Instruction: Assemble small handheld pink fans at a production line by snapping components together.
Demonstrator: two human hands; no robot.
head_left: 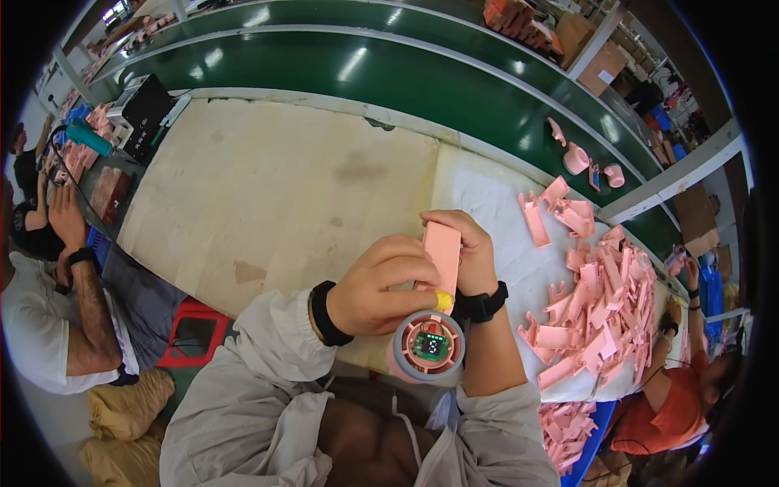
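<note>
Between my hands, over the table's near edge, is a pink handheld device with a flat oblong handle. Its round end points toward me, with a grey ring around a green circuit board and a small lit display. My left hand is closed on the handle's left side, its fingers bent against the pink shell. Something yellow covers the tip of its thumb. My right hand wraps the handle from the right and behind; some of its fingers are hidden.
A heap of pink plastic shell pieces lies to the right on white sheeting. More pieces fill a blue bin below. Beyond the table runs a green conveyor with a few pink parts. Co-workers sit at left and right; a red stool stands at left.
</note>
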